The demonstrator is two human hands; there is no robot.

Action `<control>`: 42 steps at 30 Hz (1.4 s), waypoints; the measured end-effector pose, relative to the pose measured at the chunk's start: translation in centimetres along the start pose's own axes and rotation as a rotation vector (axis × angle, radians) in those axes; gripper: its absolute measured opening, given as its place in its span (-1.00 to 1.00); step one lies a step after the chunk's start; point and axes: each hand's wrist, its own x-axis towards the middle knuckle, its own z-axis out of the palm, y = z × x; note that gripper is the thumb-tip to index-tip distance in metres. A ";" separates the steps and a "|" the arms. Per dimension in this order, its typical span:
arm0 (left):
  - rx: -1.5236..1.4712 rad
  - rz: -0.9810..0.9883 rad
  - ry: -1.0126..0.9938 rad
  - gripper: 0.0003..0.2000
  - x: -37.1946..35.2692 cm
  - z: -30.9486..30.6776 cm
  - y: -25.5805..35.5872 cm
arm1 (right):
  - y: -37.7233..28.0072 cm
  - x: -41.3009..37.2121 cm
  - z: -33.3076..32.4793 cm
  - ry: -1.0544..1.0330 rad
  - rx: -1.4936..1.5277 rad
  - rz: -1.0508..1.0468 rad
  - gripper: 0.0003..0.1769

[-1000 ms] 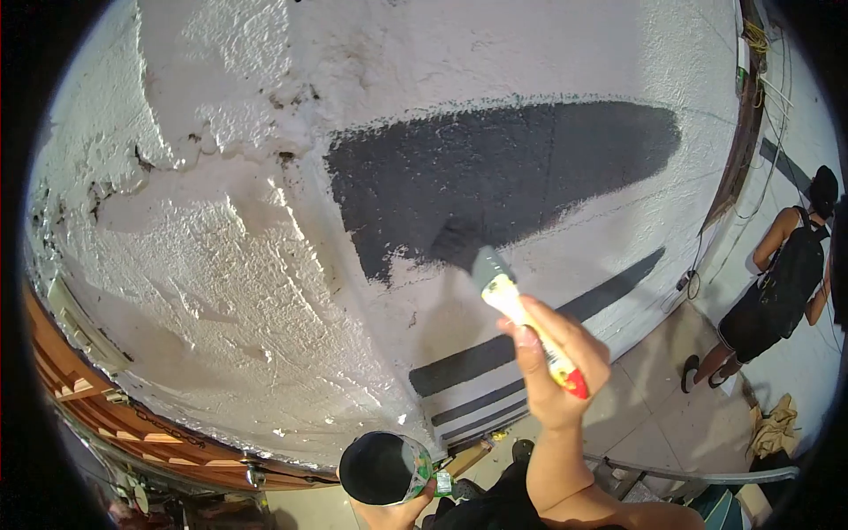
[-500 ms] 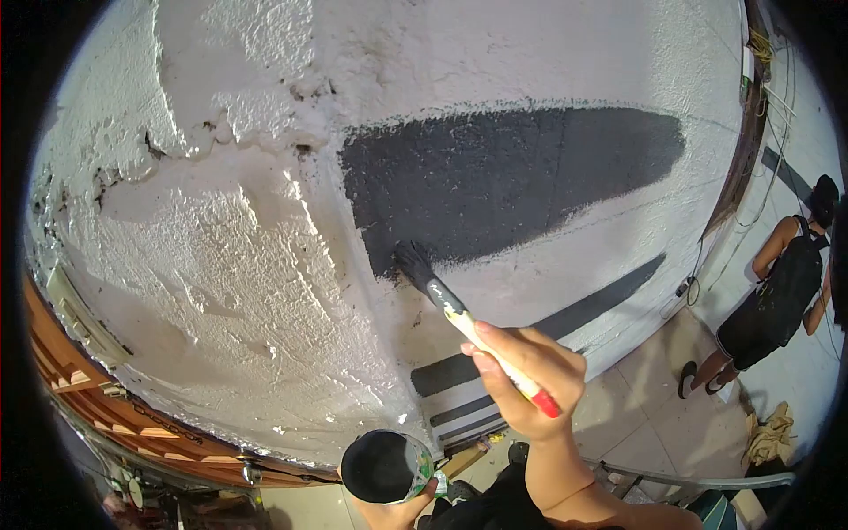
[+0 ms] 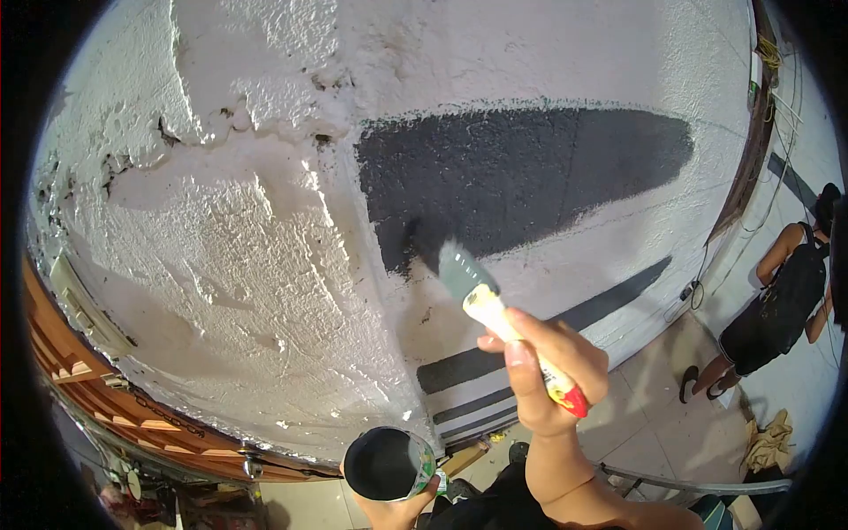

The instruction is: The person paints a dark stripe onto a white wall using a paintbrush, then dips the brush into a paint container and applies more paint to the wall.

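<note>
The left hand [image 3: 397, 512] is cupping the tub [image 3: 427, 466] with curled fingers, keeping its mouth upward so the dark paint [image 3: 380, 464] is staying in, while the right hand [image 3: 561, 371] is pinching the brush [image 3: 481, 302] by its handle, leaving its bristles free near the dark patch [image 3: 530, 168].

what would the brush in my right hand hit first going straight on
Most likely the dark patch on the wall, near its lower left end; the gap between brush and wall is hard to judge.
</note>
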 end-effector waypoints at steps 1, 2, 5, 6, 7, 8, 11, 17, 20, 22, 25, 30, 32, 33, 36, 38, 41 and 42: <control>-0.017 -0.029 -0.004 -0.14 0.0 0.0 0.6 | 0.0 0.6 0.2 0.019 -0.019 -0.026 -0.66; -0.034 -0.057 -0.008 -0.14 -0.1 0.0 1.0 | 0.0 1.0 0.4 0.040 -0.038 -0.052 -0.66; -0.053 -0.060 0.039 -0.13 -0.2 0.3 1.2 | 0.7 1.3 1.0 -0.006 -0.007 -0.053 -0.67; -0.019 -0.054 0.037 -0.12 -0.2 0.1 1.5 | 0.8 1.3 1.1 -0.027 -0.005 -0.054 -0.67; 0.010 -0.047 0.038 -0.11 0.1 0.0 1.9 | 0.9 1.1 0.9 -0.038 -0.024 -0.034 -0.66; 0.037 -0.042 0.041 -0.10 0.3 0.0 2.4 | 0.8 1.1 0.5 -0.053 -0.045 -0.042 -0.66; -0.077 -0.085 0.023 -0.07 0.3 0.1 3.3 | 0.4 0.7 0.0 -0.050 -0.089 -0.052 -0.66; 0.087 0.107 0.021 -0.05 0.9 0.0 0.9 | 1.0 1.2 0.7 -0.035 -0.076 -0.107 -0.66; -0.073 0.047 0.058 -0.03 0.5 0.4 1.1 | 1.8 0.9 0.3 0.018 -0.068 -0.081 -0.67; -0.133 -0.005 0.059 -0.03 -0.1 0.3 0.1 | 1.7 0.2 -0.3 0.080 -0.077 -0.044 -0.68; -0.160 -0.049 0.075 -0.05 -0.3 0.4 0.1 | 1.0 -0.2 -0.3 0.041 -0.028 -0.064 -0.71; -0.047 -0.043 0.077 -0.08 0.2 0.2 1.5 | 0.3 -0.9 0.8 -0.023 0.024 -0.045 -0.69; -0.149 -0.045 0.049 -0.07 0.1 0.2 0.6 | 0.9 -1.1 1.1 -0.041 0.007 -0.056 -0.66; -0.149 -0.062 0.053 -0.08 -0.2 0.1 0.2 | 1.0 -1.1 0.9 -0.074 -0.029 -0.049 -0.66; -0.175 -0.069 0.071 -0.10 -0.2 0.4 0.6 | 0.5 -1.0 -0.2 -0.166 -0.079 -0.008 -0.73; -0.217 -0.021 0.082 -0.10 0.4 1.0 1.4 | 0.4 -1.1 -0.7 -0.166 -0.069 0.015 -0.74; -0.278 -0.010 0.082 -0.10 0.6 1.3 1.8 | 0.2 -0.1 -0.2 -0.123 -0.044 -0.037 -0.73; -0.245 -0.010 0.075 -0.10 0.6 1.2 1.9 | 0.2 0.1 0.0 -0.112 -0.042 -0.063 -0.73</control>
